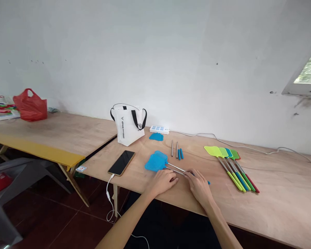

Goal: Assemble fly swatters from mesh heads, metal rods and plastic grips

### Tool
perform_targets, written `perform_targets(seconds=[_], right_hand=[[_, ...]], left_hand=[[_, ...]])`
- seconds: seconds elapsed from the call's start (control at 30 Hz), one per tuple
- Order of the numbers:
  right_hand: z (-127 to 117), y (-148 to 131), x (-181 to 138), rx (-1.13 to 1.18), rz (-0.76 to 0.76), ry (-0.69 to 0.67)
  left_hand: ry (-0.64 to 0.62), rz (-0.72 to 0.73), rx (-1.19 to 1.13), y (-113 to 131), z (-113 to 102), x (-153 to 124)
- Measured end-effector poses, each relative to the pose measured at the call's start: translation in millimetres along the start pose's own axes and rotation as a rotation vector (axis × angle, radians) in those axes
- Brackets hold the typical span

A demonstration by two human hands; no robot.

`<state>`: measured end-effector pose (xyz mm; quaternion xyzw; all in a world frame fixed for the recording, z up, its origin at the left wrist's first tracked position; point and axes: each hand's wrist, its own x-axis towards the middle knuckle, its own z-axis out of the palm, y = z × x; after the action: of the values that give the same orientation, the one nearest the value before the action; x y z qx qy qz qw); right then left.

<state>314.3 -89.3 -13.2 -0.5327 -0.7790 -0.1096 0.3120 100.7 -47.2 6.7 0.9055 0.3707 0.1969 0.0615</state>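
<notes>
A white tote bag [125, 131] stands near the wall [171, 52] — a white power strip [158, 130] sits just beside it. A black phone [121, 163] has a white cord [108, 195] plugged in — far left, there's a red plastic bag [32, 108].

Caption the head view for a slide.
Left hand and right hand at blue fly swatters on a wooden table, phone nearby.

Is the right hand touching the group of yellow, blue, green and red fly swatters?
No, the right hand is at the blue swatters, with tabletop between it and that group.
</notes>
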Motion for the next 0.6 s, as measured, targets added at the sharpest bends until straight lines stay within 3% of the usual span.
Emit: perform_targets(seconds=[0.17, 0.33, 0.43, 0.6], right_hand=[[-17.5, 28.6, 2.2, 0.065, 0.189, 0.059], [-45.7, 79.6, -9.1, -0.107, 0.594, 0.174], [-52.7, 106.6, -23.6, -0.293, 0.719, 0.045], [-42.9, 126.6, -37.0, -0.437, 0.679, -0.23]], left_hand=[[-0.002, -0.002, -0.03, 1.3, -2.0, -0.7], [-0.011, -0.008, -0.073, 3.4, -4.4, -1.4], [-0.019, -0.025, -0.074, 4.9, -6.2, -1.1], [-0.026, -0.03, -0.07, 5.6, -7.1, -1.0]])
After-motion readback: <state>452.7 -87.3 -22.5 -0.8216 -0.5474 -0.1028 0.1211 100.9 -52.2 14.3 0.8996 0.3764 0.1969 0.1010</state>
